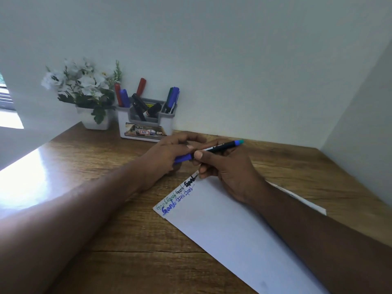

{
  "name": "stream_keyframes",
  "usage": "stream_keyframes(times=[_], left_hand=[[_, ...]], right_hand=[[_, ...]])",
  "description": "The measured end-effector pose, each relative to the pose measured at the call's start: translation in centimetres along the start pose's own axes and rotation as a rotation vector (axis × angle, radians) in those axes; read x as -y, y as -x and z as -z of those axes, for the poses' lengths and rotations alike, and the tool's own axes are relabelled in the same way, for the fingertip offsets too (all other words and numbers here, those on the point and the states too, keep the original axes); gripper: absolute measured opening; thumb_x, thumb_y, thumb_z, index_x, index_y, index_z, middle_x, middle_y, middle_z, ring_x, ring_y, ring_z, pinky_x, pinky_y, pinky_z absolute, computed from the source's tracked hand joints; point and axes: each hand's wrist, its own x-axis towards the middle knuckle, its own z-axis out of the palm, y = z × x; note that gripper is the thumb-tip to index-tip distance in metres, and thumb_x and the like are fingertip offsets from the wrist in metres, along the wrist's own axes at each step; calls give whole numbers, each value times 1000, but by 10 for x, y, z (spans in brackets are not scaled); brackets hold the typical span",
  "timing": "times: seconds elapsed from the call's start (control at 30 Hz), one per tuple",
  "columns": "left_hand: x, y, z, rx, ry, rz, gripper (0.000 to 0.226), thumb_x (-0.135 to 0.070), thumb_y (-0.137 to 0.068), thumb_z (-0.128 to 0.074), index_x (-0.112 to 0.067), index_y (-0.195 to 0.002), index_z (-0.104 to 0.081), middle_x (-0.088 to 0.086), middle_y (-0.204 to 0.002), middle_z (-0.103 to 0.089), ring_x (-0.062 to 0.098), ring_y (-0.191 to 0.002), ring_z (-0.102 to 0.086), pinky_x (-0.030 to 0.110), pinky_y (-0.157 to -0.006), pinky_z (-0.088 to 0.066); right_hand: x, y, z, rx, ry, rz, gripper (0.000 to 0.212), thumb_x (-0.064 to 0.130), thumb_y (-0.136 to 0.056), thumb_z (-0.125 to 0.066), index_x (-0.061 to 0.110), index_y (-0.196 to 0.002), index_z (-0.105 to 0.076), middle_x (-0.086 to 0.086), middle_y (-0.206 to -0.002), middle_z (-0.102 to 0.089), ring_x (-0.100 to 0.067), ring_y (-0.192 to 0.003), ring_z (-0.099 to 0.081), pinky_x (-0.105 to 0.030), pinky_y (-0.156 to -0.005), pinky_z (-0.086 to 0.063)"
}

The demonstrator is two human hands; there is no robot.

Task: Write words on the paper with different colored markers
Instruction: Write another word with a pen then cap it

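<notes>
Left hand: the left hand (pixel 169 153) is held above the table just beyond the paper's far corner, its fingers curled round the blue cap (pixel 182 158), which is gripped at its outer end.
Right hand: the right hand (pixel 228 168) is rested on the far end of the paper, and the marker (pixel 220 147) is pinched between thumb and fingers close to where the cap meets it.
Marker: a dark barrel with a blue and teal end is seen, slanted up and to the right past the knuckles; whether the cap is fully seated on it cannot be told.
Paper: the white paper (pixel 229 234) is laid at a slant on the wooden table (pixel 131 240), running from the hands toward the near right edge.
Writing: short words in green, black and blue are written along the paper's far left edge (pixel 176 200).
Holder: a grey and white holder (pixel 146 126) is set against the wall, well apart from the hands, with red, blue, black and green markers (pixel 172 98) stood in its compartments.
Plant: a white pot of pale flowers (pixel 84 88) is placed just beside the holder, on its left.
</notes>
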Motion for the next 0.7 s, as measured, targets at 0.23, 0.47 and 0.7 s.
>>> stream_keyframes(times=[0.23,0.47,0.7], left_hand=[[7,-2,-1,-162,102,14,27,-11,-99,-39,-27,-110,-59,-2,-67,-53,11,-45,-33,22,-41,-24],[3,1,-3,-132,252,-9,23,-23,-103,-34,-19,-114,-55,10,-63,-55,17,-46,-47,28,-51,-40],[16,2,50,-729,13,-112,11,-17,-93,-58,-22,-89,-67,3,-87,-70,21,-85,-66,39,-80,-54]], right_hand=[[-6,0,-13,9,65,87,6,-2,-81,-70,-3,-86,-68,-16,-67,-66,-21,-51,-61,-32,-53,-56],[1,5,-22,107,220,61,13,11,-93,-59,8,-86,-70,-2,-68,-70,-17,-55,-60,-29,-53,-53],[29,0,0,324,729,266,75,-15,-84,-52,43,-132,-46,4,-129,-58,-3,-107,-59,-17,-84,-50]])
